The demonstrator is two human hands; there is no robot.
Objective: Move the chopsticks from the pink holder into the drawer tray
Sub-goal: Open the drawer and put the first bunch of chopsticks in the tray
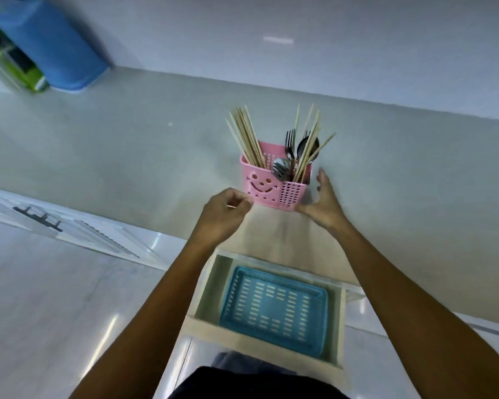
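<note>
A pink holder (274,187) with a smiley face cut into its front stands on the grey counter. Several wooden chopsticks (247,139) lean in its left section, and more chopsticks (308,148) stand in the right section among forks and spoons (290,156). My left hand (224,214) hovers just left of the holder's base with fingers curled and nothing held. On the holder's right side is my right hand (324,197), fingers spread, thumb near its lower corner. Below, a blue slotted tray (274,309) lies empty in the open drawer (208,283).
A blue bin (52,44) and a green box (15,61) stand at the counter's far left by the wall. The grey counter (127,156) stretches left and right of the holder. White cabinet fronts with a dark handle (38,218) are at lower left.
</note>
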